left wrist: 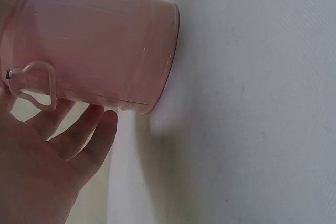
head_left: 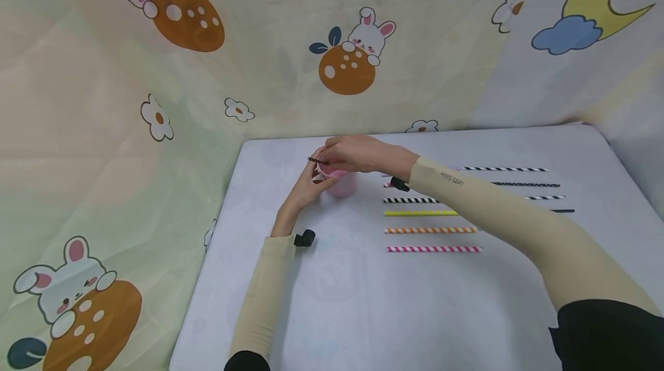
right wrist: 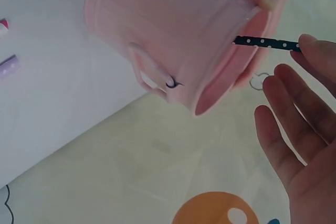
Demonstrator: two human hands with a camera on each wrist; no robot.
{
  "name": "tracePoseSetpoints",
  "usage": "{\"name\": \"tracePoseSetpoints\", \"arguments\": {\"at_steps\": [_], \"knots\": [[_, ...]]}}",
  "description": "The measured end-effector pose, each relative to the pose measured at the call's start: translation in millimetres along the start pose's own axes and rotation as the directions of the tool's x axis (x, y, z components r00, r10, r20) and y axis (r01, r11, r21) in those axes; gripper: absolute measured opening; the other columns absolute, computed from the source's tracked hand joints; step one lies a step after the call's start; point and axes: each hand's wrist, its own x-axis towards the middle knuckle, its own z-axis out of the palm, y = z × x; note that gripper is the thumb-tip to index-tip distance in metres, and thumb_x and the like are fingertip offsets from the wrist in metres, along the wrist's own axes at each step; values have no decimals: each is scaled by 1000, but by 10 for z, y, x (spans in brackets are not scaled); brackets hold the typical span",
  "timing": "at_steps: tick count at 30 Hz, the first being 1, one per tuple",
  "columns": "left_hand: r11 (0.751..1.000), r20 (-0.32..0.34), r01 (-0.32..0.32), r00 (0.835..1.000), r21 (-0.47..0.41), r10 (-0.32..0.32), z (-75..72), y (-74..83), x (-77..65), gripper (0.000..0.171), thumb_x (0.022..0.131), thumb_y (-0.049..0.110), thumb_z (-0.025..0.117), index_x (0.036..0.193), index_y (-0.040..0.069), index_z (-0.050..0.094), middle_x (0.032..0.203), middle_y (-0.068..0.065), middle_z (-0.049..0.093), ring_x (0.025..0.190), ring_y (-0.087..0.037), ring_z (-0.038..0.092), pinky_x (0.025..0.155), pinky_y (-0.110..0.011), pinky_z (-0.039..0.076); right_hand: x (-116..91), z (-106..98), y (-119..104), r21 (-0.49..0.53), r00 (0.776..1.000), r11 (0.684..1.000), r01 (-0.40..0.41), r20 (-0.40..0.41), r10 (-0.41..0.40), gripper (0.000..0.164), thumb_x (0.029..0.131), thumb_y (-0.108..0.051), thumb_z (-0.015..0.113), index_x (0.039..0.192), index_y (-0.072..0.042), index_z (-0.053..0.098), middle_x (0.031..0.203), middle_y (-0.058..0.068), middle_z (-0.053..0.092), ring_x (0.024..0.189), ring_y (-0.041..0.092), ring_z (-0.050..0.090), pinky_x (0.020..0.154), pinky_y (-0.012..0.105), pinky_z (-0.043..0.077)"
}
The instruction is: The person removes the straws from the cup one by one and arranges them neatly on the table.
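A pink metal pail with a small side handle is near the table's back left. My left hand grips it near the rim, the thumb apart from the fingers. Part of this hand shows beside the handle in the left wrist view. My right hand is over the mouth of the pail. Between its thumb and finger it pinches a black paper straw with white dots. The straw's far end is at the pail's opening; the pail's inside is mostly hidden.
Right of the pail lie rows of paper straws: a yellow one, an orange striped one, a pink striped one and several black-and-white ones. My right sleeve covers part of them. A printed cloth hangs behind the white table.
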Motion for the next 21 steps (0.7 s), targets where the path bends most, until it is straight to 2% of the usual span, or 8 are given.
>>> {"name": "tracePoseSetpoints", "arguments": {"at_steps": [7, 13, 15, 21], "knots": [[1000, 0, 2, 1000, -4, -2, 0, -33, 12, 84, 94, 25, 72, 160, 30, 21, 158, -2, 39, 141, -30, 42, 110, -51, 42, -144, -136, -73, 2, 999, 1000, 20, -43, -20, 26, 95, -22, 71, 120, -14, 72, 118, 5, 67, 108, 20, 62, 94, 33, 55], [1000, -27, 20, 999, -1, -20, 21, -249, 92, 83, 91, 39, 74, 154, 48, 22, 155, 8, 39, 138, -22, 42, 113, -49, 40, -270, -268, -126, 22, 997, 1000, 14, -79, -12, 33, 92, -19, 74, 123, -10, 70, 121, 8, 66, 112, 23, 61, 98, 36, 54], [1000, -35, 11, 999, 8, -11, 25, -313, 114, 83, 90, 42, 74, 153, 51, 21, 154, 10, 39, 137, -20, 42, 113, -48, 41, -311, -302, -128, 38, 995, 999, 14, -99, -11, 31, 92, -18, 74, 122, -9, 71, 120, 8, 66, 111, 24, 61, 98, 37, 54], [1000, -38, -6, 999, 1, 6, 29, -349, 127, 85, 91, 35, 74, 156, 46, 21, 157, 6, 37, 139, -23, 43, 110, -52, 42, -461, -408, -142, 76, 983, 996, 46, -180, -31, 23, 93, -17, 73, 115, -9, 73, 118, 6, 66, 111, 22, 61, 98, 36, 55]]}}
